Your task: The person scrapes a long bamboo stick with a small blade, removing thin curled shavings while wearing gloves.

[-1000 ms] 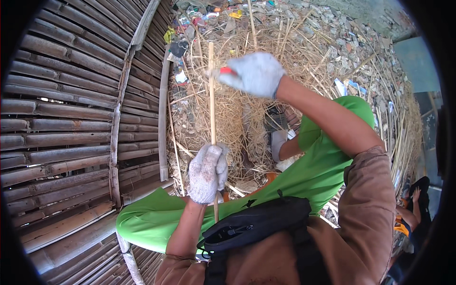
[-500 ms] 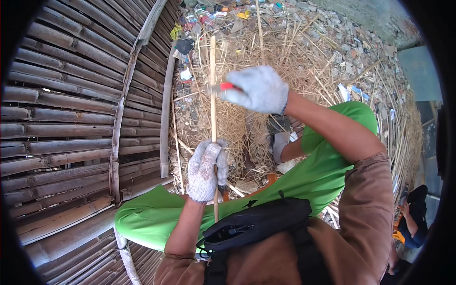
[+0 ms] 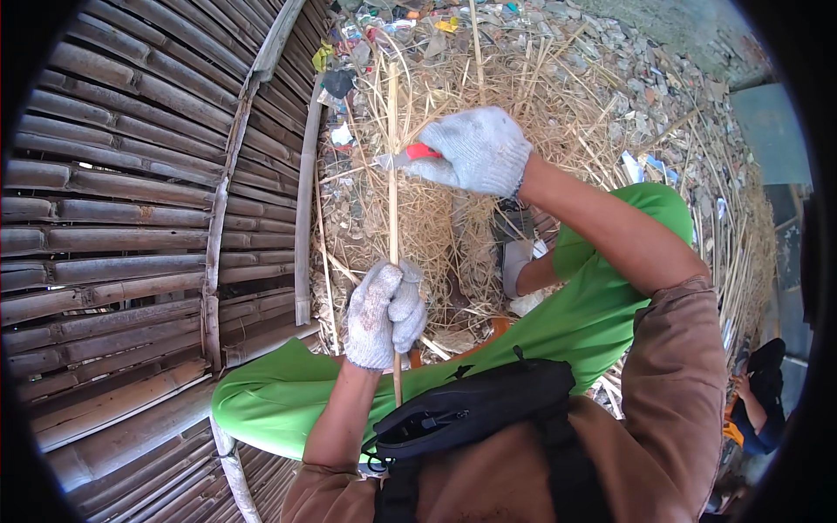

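My left hand [image 3: 382, 315], in a worn whitish knit glove, is closed around a pale bamboo stick [image 3: 393, 218]. The stick stands nearly lengthwise in front of me, its lower end running down past my lap. Farther up, my right hand [image 3: 475, 152], gloved too, grips a knife [image 3: 422, 152] by its red handle. The short metal blade crosses the stick from the right and appears to touch it. Thin curled shavings show beside the stick's upper part.
A slatted bamboo wall [image 3: 131, 183] rises close on my left. Loose shavings [image 3: 532, 105] and litter cover the ground ahead. A black waist bag [image 3: 471, 405] lies across my lap, over green trousers. Another person [image 3: 760, 397] is at the far right.
My left hand has rolled slightly, and its fingers show more on the right side. The right hand is less blurred and a little to the right, and more curled shavings show by the stick.
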The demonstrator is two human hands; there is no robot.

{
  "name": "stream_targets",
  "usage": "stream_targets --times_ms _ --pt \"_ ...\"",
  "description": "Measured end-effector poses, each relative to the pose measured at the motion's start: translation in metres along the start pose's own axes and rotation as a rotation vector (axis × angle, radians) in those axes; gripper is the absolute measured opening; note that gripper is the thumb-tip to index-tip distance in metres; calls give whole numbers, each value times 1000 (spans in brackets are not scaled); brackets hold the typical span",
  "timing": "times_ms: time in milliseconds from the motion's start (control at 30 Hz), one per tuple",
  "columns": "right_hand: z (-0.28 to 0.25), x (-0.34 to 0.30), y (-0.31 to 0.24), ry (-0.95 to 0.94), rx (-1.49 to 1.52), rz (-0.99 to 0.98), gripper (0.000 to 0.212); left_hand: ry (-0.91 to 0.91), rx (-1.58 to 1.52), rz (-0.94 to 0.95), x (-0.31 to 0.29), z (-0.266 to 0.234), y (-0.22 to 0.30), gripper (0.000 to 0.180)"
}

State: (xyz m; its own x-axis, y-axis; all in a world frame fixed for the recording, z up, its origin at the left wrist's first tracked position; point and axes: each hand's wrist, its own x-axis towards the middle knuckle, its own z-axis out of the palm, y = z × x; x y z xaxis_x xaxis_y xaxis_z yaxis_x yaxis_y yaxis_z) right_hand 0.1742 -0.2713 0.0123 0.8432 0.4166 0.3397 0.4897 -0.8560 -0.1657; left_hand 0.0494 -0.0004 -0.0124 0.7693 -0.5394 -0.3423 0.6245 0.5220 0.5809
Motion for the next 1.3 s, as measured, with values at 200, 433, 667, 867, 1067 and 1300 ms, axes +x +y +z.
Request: stream_targets --times_ms 200,433,667,867,1067,1300 --pt "-19 23 104 151 -93 526 73 -122 -53 -128 -13 0 -13 32" --pt "-76 -9 174 468 -13 632 94 -44 49 132 3 0 -1 29" --pt "-18 9 0 -18 201 120 65 162 184 128 4 5 6 28" --pt "-4 -7 -23 -15 169 -31 49 82 176 104 6 8 5 32" --pt "-8 0 -8 -28 90 63 56 91 194 93 2 7 0 29" --pt "-22 24 132 192 -106 541 81 -52 148 9 -18 10 -15 29"
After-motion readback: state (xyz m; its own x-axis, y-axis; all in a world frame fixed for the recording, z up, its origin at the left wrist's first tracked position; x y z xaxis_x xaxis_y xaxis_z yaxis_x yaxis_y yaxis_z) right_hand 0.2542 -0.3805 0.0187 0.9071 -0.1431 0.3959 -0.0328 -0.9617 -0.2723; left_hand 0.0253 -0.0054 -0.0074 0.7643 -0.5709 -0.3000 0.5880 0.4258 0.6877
